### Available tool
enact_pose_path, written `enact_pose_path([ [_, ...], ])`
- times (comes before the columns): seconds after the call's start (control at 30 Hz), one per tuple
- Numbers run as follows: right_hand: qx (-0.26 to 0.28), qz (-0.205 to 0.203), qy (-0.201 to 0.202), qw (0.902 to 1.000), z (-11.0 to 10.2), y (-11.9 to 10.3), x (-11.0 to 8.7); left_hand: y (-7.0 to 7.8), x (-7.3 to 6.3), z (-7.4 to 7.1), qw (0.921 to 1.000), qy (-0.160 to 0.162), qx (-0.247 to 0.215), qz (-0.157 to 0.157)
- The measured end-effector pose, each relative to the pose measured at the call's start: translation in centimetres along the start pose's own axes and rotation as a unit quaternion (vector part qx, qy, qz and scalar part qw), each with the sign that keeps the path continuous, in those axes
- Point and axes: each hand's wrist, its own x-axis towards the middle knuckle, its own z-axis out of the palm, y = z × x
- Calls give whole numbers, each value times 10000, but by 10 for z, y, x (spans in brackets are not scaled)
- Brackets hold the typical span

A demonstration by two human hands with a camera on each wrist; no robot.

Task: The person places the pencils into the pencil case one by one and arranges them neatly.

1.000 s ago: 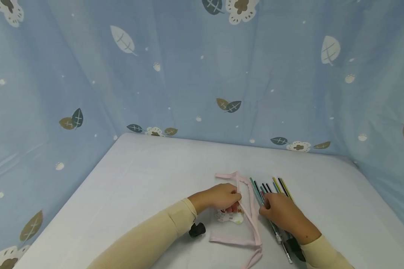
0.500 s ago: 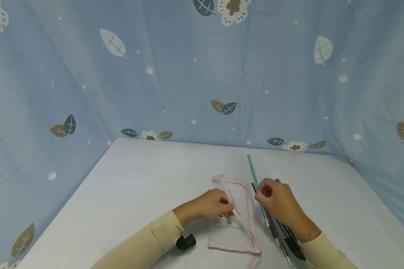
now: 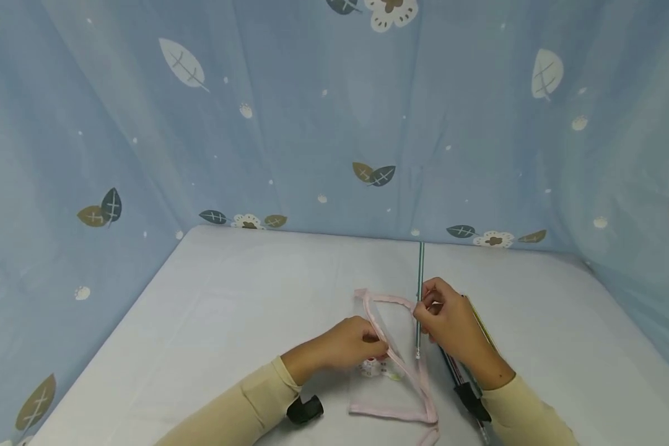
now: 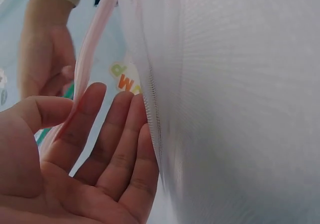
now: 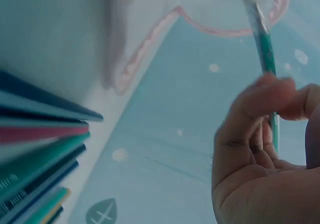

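Note:
My left hand (image 3: 342, 344) pinches the pink edge of a see-through mesh pouch (image 3: 387, 411) between thumb and index finger. In the left wrist view the pouch shows white mesh (image 4: 235, 109), a zipper (image 4: 154, 104) and coloured printed letters (image 4: 125, 82). The right hand (image 3: 451, 322) holds a green pencil (image 3: 420, 266) between thumb and fingers, over the pouch's right edge. Its silver end (image 5: 257, 19) points toward the pouch in the right wrist view. Several more pencils (image 5: 40, 134), dark, red, teal and yellow, lie beside the right hand, partly hidden by it in the head view.
A white cloth (image 3: 245, 297) covers the table. Blue patterned fabric (image 3: 290, 124) hangs behind and at both sides. A black object (image 3: 305, 410) sits below the left wrist, and another (image 3: 471, 401) by the right wrist.
The right hand has lifted the green pencil out of the group and moved it left, over the pouch's right edge. The left hand keeps hold of the pouch edge, which has swung slightly left.

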Motion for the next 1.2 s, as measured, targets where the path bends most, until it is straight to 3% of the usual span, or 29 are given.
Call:
enact_pose_path([
  [0.23,263,-66,-516,9983,9,3,9,4,-1,-7,10000,88,-6,27],
  [0.4,589,229,-821,9946,12,7,12,9,-1,-10,9996,60,-247,142],
  [0.6,887,615,-1152,9875,11,14,11,10,-1,-8,9980,-59,-603,161],
  [1.2,1245,1010,-1913,9684,13,24,9,2,0,-1,9943,-271,-1013,171],
])
